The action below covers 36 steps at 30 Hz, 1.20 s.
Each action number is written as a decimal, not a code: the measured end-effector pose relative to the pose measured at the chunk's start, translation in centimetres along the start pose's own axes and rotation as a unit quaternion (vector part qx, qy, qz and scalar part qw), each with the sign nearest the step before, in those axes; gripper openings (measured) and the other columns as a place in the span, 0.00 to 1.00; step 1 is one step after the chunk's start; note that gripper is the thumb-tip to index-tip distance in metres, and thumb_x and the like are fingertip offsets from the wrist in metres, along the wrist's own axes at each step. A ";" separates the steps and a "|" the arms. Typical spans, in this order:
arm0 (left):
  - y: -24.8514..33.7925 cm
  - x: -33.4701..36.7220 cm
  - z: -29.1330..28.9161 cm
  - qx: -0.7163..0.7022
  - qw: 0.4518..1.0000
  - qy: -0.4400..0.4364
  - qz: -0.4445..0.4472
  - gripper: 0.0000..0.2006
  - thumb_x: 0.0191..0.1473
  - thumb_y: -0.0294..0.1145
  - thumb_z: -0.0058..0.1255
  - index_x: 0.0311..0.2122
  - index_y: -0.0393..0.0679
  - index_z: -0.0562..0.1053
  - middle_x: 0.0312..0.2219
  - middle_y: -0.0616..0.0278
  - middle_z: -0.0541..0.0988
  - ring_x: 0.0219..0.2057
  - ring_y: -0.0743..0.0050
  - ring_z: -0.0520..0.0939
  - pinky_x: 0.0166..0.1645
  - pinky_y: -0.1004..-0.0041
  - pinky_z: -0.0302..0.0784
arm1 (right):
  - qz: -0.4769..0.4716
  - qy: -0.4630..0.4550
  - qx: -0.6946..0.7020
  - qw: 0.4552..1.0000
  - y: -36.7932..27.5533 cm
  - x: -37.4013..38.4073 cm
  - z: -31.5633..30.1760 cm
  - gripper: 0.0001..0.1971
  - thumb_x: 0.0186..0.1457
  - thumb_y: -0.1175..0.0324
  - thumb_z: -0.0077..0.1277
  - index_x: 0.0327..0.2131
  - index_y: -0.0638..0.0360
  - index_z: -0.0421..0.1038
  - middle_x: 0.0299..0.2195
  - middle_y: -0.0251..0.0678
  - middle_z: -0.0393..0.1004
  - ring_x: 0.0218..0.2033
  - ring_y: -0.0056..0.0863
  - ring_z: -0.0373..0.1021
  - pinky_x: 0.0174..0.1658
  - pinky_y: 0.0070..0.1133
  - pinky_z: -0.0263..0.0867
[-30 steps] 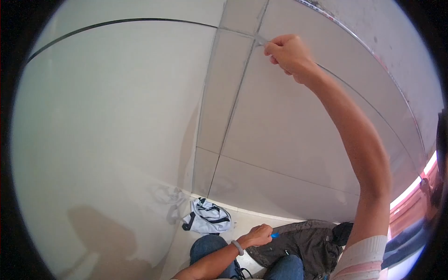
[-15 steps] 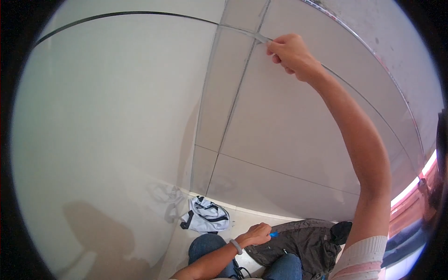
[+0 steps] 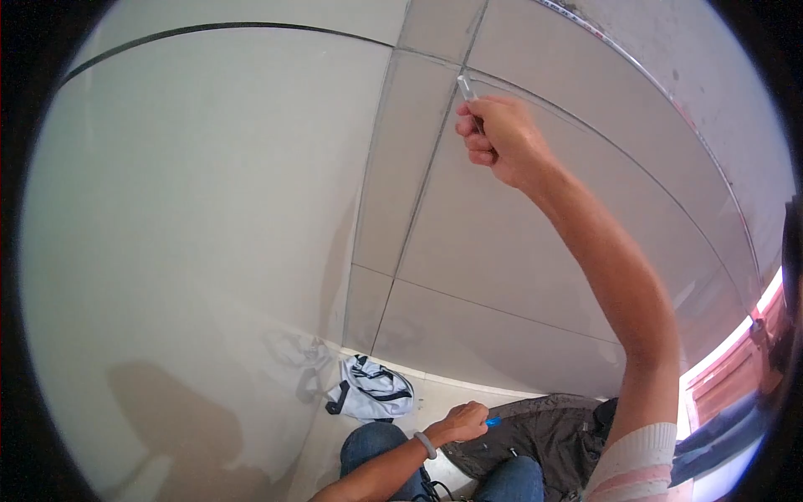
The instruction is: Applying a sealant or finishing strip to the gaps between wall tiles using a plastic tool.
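Raised to the tiled wall (image 3: 502, 251), my right hand (image 3: 506, 138) is closed round a slim, pale, shiny tool (image 3: 467, 85). The tool's tip is close to where two dark joint lines cross; whether it touches the tile I cannot tell. Low down by my knees, my left hand (image 3: 465, 421) is closed on a small blue object (image 3: 493, 422). Only its bright blue end shows past the fingers, so its kind is hidden. A grey band circles my left wrist.
A white cloth with black stripes (image 3: 375, 389) lies on the floor in the corner. Dark grey clothing (image 3: 535, 435) is spread right of my left hand. A large, pale, glossy wall panel (image 3: 209, 184) stands on the left. A reddish door (image 3: 732, 368) is at the far right.
My right hand has come down and slightly left from the joint crossing, and the tool has turned from pointing sideways to pointing up. My left hand has stayed nearly still.
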<state>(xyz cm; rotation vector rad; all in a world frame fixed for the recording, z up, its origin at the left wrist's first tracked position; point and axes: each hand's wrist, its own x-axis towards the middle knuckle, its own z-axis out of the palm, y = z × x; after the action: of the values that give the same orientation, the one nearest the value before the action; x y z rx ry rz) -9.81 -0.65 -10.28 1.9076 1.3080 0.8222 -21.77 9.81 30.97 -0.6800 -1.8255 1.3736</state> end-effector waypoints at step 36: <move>-0.1 -0.1 -0.4 -0.003 1.000 -0.020 -0.018 0.09 0.38 0.32 0.45 0.21 0.36 0.70 0.18 0.47 0.73 0.23 0.50 0.75 0.29 0.60 0.69 | -0.158 0.077 -0.191 0.966 0.0 0.8 -1.1 0.11 0.49 0.71 0.39 0.30 0.72 0.66 0.17 0.41 0.68 0.10 0.14 0.54 0.11 0.15 0.46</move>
<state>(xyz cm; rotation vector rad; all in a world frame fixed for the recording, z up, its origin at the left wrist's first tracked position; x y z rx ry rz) -10.21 -0.67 -10.13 1.8817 1.3104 0.7642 -21.34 11.02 31.29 -0.6327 -1.9882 0.7480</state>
